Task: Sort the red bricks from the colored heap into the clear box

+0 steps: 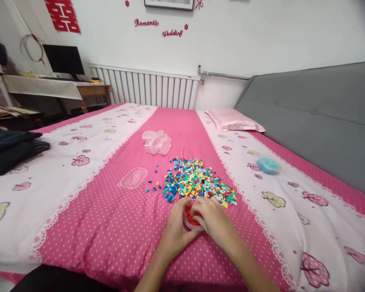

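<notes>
A small clear plastic container [197,228] with red pieces [190,215] in it stands near the bed's front edge. Wrapped round its left side is my left hand [177,222], thumb at the near rim. My right hand [211,215] reaches over the container's right side with curled fingers at the red pieces; whether a piece is pinched there is hidden. Just beyond both hands spreads a pile of small multicoloured pieces [197,180], mostly blue, teal, yellow, white and red. Several loose blue and yellow pieces [154,188] lie left of the pile.
A clear lid [134,178] lies flat to the left. Further back sit several empty clear containers [157,142]. On the right rests a closed container of light-blue pieces [268,165]. A pink pillow [234,120] leans near the grey headboard [310,121]; dark folded clothes [12,150] are far left.
</notes>
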Motion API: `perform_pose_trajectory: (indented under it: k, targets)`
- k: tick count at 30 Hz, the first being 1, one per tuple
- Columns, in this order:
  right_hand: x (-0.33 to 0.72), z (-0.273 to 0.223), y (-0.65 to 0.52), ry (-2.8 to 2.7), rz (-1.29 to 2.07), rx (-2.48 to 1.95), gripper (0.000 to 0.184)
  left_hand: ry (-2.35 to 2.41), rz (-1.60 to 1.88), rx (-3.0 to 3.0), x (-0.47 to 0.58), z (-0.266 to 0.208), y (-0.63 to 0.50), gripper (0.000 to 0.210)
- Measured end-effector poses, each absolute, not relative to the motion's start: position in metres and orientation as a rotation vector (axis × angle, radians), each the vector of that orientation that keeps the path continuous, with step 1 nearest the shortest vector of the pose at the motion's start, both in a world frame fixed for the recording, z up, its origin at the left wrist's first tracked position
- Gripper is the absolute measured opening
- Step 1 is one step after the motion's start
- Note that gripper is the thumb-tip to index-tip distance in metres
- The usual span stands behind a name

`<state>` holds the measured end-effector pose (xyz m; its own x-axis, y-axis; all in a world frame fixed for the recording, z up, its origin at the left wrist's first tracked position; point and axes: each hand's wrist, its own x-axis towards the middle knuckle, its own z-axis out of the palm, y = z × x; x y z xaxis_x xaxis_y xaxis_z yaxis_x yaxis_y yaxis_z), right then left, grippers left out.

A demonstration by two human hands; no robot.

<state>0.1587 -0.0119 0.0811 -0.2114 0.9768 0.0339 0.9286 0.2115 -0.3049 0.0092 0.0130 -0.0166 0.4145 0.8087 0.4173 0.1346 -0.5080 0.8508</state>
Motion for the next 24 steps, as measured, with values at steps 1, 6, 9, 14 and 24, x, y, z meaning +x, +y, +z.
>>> perform_pose_trajectory:
  k: [1, 6, 9, 14, 24]
  targets:
    - [0.16, 0.08, -0.011, -2.267, 0.326, -1.803, 0.013, 0.802, 1.122, 1.91, 0.009, -0.016, 0.013, 0.069]
    - [0.168, 0.073, -0.008, -2.281, 0.374, -1.699, 0.01, 0.793, 1.133, 1.915, 0.009, -0.015, 0.014, 0.068]
    - [0.17, 0.069, -0.007, -2.276, 0.377, -1.682, 0.01, 0.797, 1.133, 1.916, 0.009, -0.015, 0.014, 0.068]
    - [0.167, 0.068, -0.006, -2.262, 0.351, -1.677, 0.009, 0.807, 1.131, 1.924, 0.009, -0.016, 0.014, 0.068]
    - [0.175, 0.073, -0.006, -2.19, 0.399, -1.693, 0.007, 0.814, 1.129, 1.922, 0.01, -0.014, 0.014, 0.068]
